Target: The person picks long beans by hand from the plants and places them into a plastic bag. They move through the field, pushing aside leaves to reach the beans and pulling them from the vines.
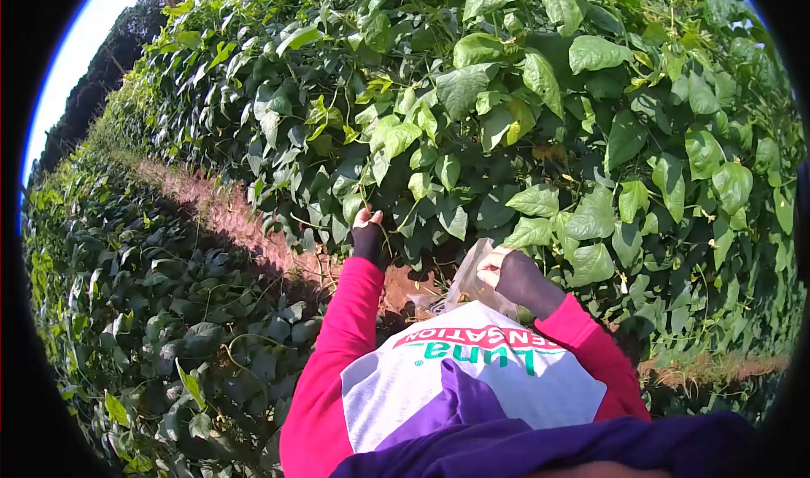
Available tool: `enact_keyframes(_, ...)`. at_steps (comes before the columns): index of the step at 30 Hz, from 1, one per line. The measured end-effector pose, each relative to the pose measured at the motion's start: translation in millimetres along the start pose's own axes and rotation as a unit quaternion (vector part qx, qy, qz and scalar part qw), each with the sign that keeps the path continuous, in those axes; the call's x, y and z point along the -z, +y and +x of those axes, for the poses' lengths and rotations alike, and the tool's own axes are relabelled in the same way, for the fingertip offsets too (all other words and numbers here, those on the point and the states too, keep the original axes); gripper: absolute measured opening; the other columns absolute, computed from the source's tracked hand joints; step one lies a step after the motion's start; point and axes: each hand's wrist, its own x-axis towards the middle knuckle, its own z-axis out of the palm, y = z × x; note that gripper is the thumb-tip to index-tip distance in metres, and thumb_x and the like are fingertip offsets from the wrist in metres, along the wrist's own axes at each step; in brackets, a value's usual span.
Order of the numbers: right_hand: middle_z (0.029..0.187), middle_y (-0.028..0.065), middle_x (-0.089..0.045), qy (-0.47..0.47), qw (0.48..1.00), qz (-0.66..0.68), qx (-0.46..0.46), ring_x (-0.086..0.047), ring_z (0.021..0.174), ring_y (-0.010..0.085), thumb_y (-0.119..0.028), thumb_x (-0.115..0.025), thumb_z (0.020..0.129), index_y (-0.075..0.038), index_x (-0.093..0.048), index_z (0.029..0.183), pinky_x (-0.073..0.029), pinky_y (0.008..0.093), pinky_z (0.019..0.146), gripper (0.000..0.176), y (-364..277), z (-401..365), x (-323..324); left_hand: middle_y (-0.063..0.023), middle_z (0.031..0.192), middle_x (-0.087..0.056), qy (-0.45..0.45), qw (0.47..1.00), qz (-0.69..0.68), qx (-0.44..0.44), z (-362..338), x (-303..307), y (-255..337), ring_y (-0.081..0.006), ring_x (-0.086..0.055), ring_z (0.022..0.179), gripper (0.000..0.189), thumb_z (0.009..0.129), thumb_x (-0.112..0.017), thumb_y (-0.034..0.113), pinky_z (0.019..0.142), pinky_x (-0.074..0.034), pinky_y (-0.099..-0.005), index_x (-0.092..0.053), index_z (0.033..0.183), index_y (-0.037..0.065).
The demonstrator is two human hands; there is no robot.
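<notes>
Head view: left hand [369,233] is reaching into the bean vines [439,132], and its grip cannot be told. Right hand [509,273] is pinching the clear bag [467,282] just beside. Picking is probably underway; the next move calls for a clean pull toward the bag.

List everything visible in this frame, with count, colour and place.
climbing vines: one tall row, green, centre and right
low plants: one bed, dark green, left
soil path: one, reddish, between vines and low plants
sky: one patch, pale blue, upper left
plastic bag: one, clear, in the right hand
top: one, white and purple, bottom centre
sleeves: two, red, lower centre
left hand: one, dark glove, fingertips among vine leaves
right hand: one, dark glove, gripping the bag
</notes>
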Motion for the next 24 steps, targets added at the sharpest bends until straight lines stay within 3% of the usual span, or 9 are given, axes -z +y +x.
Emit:
enact_keyframes(2,0.084,0.0118,-0.066,-0.013,0.999,0.018,0.025,-0.062,0.081,0.0308,-0.018,-0.065,0.077,-0.007,-0.068,0.082,-0.050,0.0411,0.073,0.013,3,0,-6,0.0025,0.083,-0.061,-0.041,0.999,-0.004,0.007,2,3,-1,-0.0072,-0.052,0.072,0.014,0.087,-0.065,0.009,0.067,-0.042,-0.0222,-0.064,0.100,0.005)
enact_keyframes(6,0.086,0.0126,-0.065,-0.034,0.998,0.034,0.039,-0.062,0.081,0.0300,-0.017,-0.067,0.078,-0.004,-0.068,0.083,-0.050,0.0390,0.072,0.014,7,-10,-17,0.0040,0.079,-0.059,-0.024,0.999,-0.037,-0.002,-18,10,-19,-0.0054,-0.047,0.066,0.016,0.086,-0.065,0.008,0.061,-0.040,-0.0213,-0.064,0.101,0.005)
enact_keyframes(10,0.085,0.0124,-0.065,-0.015,0.997,0.070,0.030,-0.063,0.080,0.0297,-0.018,-0.069,0.078,-0.004,-0.070,0.084,-0.050,0.0379,0.071,0.015,3,-13,-13,-0.0027,0.091,-0.065,0.013,0.996,-0.067,-0.052,-17,28,-59,-0.0098,-0.060,0.079,0.024,0.086,-0.064,-0.001,0.074,-0.050,-0.0240,-0.061,0.109,0.000)
enact_keyframes(15,0.083,0.0120,-0.064,-0.040,0.996,0.050,0.056,-0.062,0.077,0.0265,-0.015,-0.067,0.079,-0.003,-0.069,0.084,-0.050,0.0348,0.069,0.013,-3,-5,-1,-0.0060,0.090,-0.065,0.028,0.990,-0.111,-0.085,-40,41,-56,-0.0112,-0.061,0.076,0.029,0.085,-0.066,0.000,0.072,-0.052,-0.0244,-0.058,0.112,-0.002)
enact_keyframes(16,0.084,0.0140,-0.064,-0.044,0.995,0.081,0.045,-0.062,0.075,0.0291,-0.014,-0.066,0.078,-0.003,-0.068,0.084,-0.050,0.0385,0.068,0.013,-8,-3,0,-0.0052,0.087,-0.065,0.057,0.991,-0.090,-0.077,-58,36,-29,-0.0113,-0.061,0.073,0.024,0.085,-0.067,0.002,0.071,-0.051,-0.0240,-0.059,0.108,-0.002)
enact_keyframes(20,0.082,0.0126,-0.062,-0.057,0.983,0.167,0.045,-0.064,0.073,0.0223,-0.014,-0.068,0.079,-0.002,-0.069,0.086,-0.051,0.0318,0.064,0.013,-21,6,-5,-0.0029,0.077,-0.064,0.060,0.997,0.046,-0.021,-84,38,40,-0.0104,-0.059,0.067,0.015,0.085,-0.068,0.007,0.065,-0.048,-0.0240,-0.064,0.096,-0.002)
enact_keyframes(21,0.087,0.0095,-0.062,-0.077,0.980,0.176,0.051,-0.061,0.075,0.0180,-0.012,-0.067,0.080,-0.001,-0.068,0.088,-0.049,0.0299,0.067,0.014,-20,8,-8,-0.0038,0.078,-0.066,0.026,0.999,0.020,-0.038,-82,45,49,-0.0114,-0.061,0.070,0.019,0.083,-0.070,0.008,0.067,-0.049,-0.0246,-0.064,0.098,-0.002)
enact_keyframes(23,0.087,0.0086,-0.062,-0.092,0.975,0.192,0.061,-0.061,0.075,0.0169,-0.010,-0.067,0.081,0.000,-0.068,0.088,-0.049,0.0295,0.065,0.013,-23,10,-10,-0.0054,0.083,-0.068,-0.007,0.977,0.198,-0.084,-63,60,62,-0.0126,-0.062,0.073,0.030,0.077,-0.075,0.012,0.070,-0.051,-0.0264,-0.064,0.100,-0.003)
enact_keyframes(24,0.087,0.0086,-0.062,-0.096,0.974,0.193,0.062,-0.061,0.075,0.0169,-0.010,-0.067,0.081,0.000,-0.068,0.088,-0.049,0.0295,0.065,0.013,-23,10,-9,-0.0081,0.089,-0.068,-0.036,0.981,0.185,-0.045,-51,70,73,-0.0140,-0.063,0.078,0.038,0.075,-0.077,0.013,0.074,-0.051,-0.0279,-0.064,0.106,-0.003)
